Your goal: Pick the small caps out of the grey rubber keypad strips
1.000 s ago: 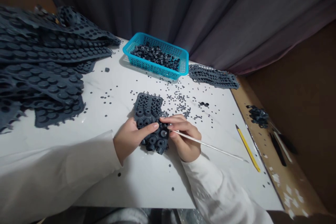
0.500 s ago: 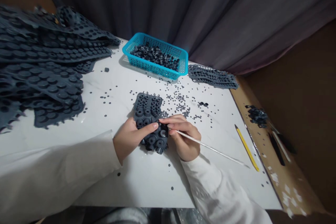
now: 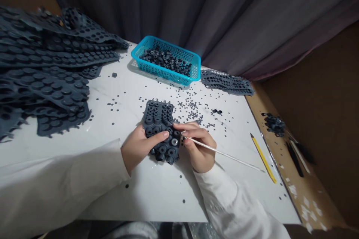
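Observation:
My left hand (image 3: 143, 145) grips a dark grey rubber sheet (image 3: 157, 114) of moulded ring-shaped parts, its thumb lying across the top. Small round parts fill the sheet's far end; bigger ones stand up at the near end. In my right hand (image 3: 200, 145) a thin white stick (image 3: 227, 155) is pinched between thumb and fingers, its long end pointing back to the lower right. The fingertips of that hand are at the sheet's right edge, and the stick's working tip is hard to make out there.
A blue basket (image 3: 165, 72) of small black rubber parts stands at the back. Large moulded rubber sheets (image 3: 56, 78) are heaped on the left, and another strip (image 3: 227, 82) lies right of the basket. Small dark discs (image 3: 193, 110) litter the white table, with a yellow pencil (image 3: 263, 160) to the right.
My right hand has shifted slightly right, away from the sheet, with the stick still in it. My left hand and the sheet stay almost in place.

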A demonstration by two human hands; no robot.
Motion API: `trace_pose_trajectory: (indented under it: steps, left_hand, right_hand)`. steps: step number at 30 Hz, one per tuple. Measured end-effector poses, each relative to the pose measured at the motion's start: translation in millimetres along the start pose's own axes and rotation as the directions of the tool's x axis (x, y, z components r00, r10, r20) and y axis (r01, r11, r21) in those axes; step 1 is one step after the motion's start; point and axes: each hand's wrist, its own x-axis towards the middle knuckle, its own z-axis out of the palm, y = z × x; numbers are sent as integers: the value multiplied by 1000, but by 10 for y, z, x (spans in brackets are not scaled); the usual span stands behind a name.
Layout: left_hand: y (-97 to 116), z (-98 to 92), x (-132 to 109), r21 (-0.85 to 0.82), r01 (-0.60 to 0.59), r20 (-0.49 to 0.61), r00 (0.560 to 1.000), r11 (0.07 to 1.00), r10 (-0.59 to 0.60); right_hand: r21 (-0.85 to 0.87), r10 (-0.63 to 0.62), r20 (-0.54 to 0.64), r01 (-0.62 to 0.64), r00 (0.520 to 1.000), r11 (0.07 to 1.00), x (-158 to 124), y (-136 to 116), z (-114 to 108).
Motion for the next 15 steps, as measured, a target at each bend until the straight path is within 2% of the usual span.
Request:
trace_pose_trajectory:
  steps: [5, 15]
  left_hand:
    - [-12, -8, 0, 16, 10, -5, 1000, 1000, -10]
    - [-30, -15, 5, 12, 0, 6, 1000, 1000, 0]
  right_hand:
    - [3, 7, 63, -7, 998, 1000, 24, -8, -6]
    - [6, 18, 59, -18, 998, 1000, 12, 10, 1]
